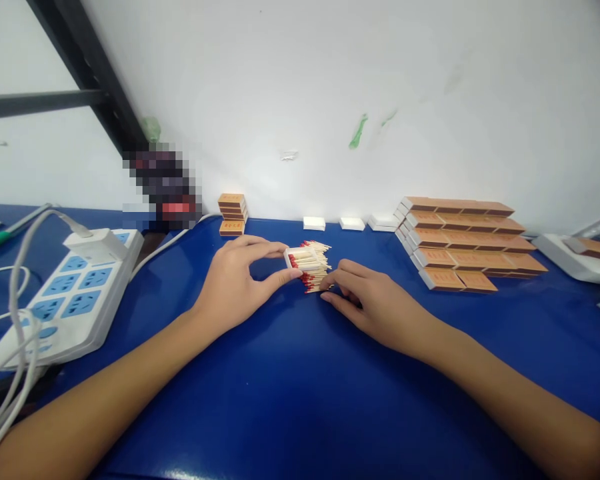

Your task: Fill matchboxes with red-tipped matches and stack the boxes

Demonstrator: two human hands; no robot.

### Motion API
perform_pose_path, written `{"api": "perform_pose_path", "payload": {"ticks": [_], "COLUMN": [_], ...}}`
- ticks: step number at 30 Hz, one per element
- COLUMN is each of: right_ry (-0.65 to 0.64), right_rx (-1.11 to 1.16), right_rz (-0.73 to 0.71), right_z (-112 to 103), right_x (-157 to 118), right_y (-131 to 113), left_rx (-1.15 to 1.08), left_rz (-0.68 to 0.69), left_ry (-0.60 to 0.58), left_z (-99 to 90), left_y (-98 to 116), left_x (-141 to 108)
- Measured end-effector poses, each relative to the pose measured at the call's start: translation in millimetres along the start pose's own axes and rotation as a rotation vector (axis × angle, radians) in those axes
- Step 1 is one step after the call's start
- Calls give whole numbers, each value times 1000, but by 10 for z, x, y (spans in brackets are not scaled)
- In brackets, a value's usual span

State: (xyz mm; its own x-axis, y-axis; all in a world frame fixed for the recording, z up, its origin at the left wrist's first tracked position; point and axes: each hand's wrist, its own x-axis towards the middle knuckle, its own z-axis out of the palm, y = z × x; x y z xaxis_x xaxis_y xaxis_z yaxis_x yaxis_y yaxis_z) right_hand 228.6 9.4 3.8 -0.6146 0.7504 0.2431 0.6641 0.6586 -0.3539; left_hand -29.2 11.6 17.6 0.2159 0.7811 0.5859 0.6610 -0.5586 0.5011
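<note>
My left hand [237,280] grips a small white matchbox tray [289,260] between thumb and fingers. Red-tipped matches lie inside the tray. Beside and behind it on the blue table is a loose pile of matches [316,280], heads mostly to the left. My right hand [365,293] is at the right edge of this pile, thumb and index finger pinched together at the match ends. How many matches sit between those fingertips is hidden.
White tray-like boxes [314,223] stand along the wall. A small stack of orange matchboxes [233,215] is at back left, a large stepped stack [465,243] at right. A power strip [70,293] with white cables [17,287] lies left. The blue table [280,400] meets a white wall [330,80].
</note>
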Motion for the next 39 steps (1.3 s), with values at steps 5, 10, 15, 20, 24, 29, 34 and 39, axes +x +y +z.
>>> {"api": "perform_pose_path", "payload": {"ticks": [5,10,15,20,24,29,34,39], "right_ry": [-4,-10,1,-2,-12,64,288,349], "right_rx": [-1,-12,-13,-1,-6,-8,-12,-35], "right_rz": [-3,10,14,-1,-2,-69,-65,-59], "right_z": [1,-5,-3,7,4,-67,-123,-68], "right_x": [19,9,9,15,14,16,12,13], "right_y": [-5,3,5,10,16,-16,-83,-109], "left_rx": [1,-1,-1,-2,2,40,66,-17], "left_rz": [7,20,8,33,24,45,86,158], "left_ry": [4,4,4,7,-4,-25,-65,-146], "left_z": [4,1,4,4,2,10,27,10], "left_y": [1,2,-8,-1,-8,-24,2,73], "left_x": [-3,-2,-7,-4,0,-4,-42,-78]}}
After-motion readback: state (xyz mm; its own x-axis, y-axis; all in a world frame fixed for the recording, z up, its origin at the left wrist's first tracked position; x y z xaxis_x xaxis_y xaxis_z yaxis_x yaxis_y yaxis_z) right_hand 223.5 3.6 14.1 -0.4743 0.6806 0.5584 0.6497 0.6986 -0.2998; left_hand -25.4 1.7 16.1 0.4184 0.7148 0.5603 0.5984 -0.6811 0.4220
